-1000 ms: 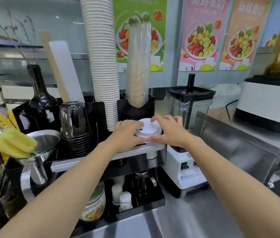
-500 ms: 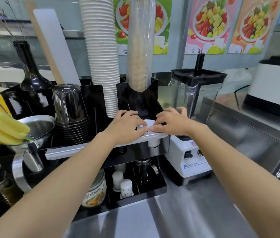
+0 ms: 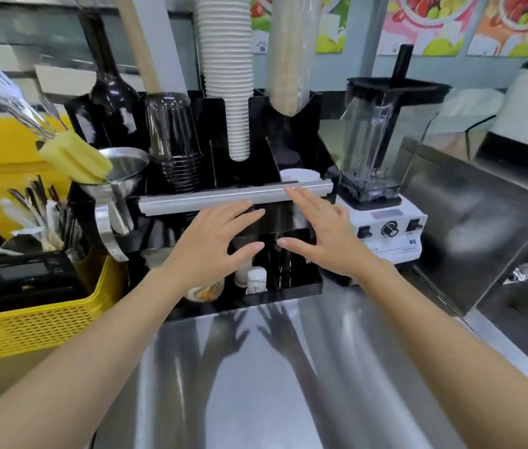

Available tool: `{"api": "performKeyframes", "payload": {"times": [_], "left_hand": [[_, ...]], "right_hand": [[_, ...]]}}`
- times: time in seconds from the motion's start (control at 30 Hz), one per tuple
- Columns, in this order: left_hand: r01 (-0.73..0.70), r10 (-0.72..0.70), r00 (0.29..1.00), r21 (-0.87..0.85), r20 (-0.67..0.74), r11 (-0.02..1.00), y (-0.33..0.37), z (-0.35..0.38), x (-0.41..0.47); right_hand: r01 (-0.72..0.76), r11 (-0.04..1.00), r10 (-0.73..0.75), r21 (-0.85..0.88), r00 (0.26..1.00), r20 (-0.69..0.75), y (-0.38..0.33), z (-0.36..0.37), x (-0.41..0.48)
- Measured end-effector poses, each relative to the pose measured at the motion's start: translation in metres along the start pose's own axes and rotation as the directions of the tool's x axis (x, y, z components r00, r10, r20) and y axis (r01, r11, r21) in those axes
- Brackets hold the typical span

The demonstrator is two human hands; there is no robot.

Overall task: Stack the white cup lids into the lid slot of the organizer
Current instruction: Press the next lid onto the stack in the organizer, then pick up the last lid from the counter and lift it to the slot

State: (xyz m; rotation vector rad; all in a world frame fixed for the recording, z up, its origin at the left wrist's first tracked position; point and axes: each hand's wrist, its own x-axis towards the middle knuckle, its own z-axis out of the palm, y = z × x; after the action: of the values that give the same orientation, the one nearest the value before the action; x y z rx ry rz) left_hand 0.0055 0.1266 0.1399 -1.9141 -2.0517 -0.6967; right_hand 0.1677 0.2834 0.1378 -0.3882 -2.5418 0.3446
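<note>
Presently, an inventory of the counter as seen from the head view:
Left hand (image 3: 215, 246): held flat and spread in front of the organizer, fingers apart, nothing gripped
Right hand (image 3: 319, 236): likewise spread and empty, fingertips just under the metal rail (image 3: 224, 196), apart from the left hand by a narrow gap
Lids (image 3: 298, 175): a white stack is seen seated in the right-hand slot, its top showing just above the rail; the count cannot be told
Organizer (image 3: 292, 131): black, with dividers; the lid slot lies at its right end, just beside the blender (image 3: 382, 150)
Paper cups (image 3: 227, 72): a tall white column stands in the slot left of the lids
Clear cups (image 3: 172, 131): stacked upside down further left, over dark lids
Lower tray (image 3: 288, 286): small bottles and a tub are held beneath the hands
Yellow basket (image 3: 29, 322): set at the left, with a scale inside
Work done: the lids are judged to be already lodged in their slot, and both hands are free of them
Work left: no loose lids are seen on the steel counter (image 3: 272, 384); whether more are to be added cannot be told
</note>
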Motion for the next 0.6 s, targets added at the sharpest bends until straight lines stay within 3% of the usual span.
{"api": "performKeyframes", "payload": {"times": [0.1, 0.3, 0.43, 0.6], "left_hand": [[0.083, -0.08, 0.996, -0.073, 0.048, 0.994, 0.006, 0.005, -0.047], [0.229, -0.197, 0.953, -0.124, 0.231, 0.965, 0.012, 0.026, -0.14], [0.338, -0.256, 0.889, -0.167, 0.38, 0.926, 0.023, 0.034, -0.196], [0.419, -0.212, 0.742, -0.193, 0.636, 0.887, 0.035, 0.039, -0.253]], "right_hand": [[0.046, 0.998, -0.048, 0.041, 0.997, 0.053, -0.023, 0.02, -0.028], [-0.019, 0.969, -0.067, 0.247, 0.938, 0.339, -0.067, 0.066, -0.081], [-0.066, 0.957, -0.107, 0.281, 0.824, 0.557, -0.087, 0.097, -0.122], [-0.002, 0.967, -0.178, 0.256, 0.715, 0.676, -0.112, 0.122, -0.164]]}}
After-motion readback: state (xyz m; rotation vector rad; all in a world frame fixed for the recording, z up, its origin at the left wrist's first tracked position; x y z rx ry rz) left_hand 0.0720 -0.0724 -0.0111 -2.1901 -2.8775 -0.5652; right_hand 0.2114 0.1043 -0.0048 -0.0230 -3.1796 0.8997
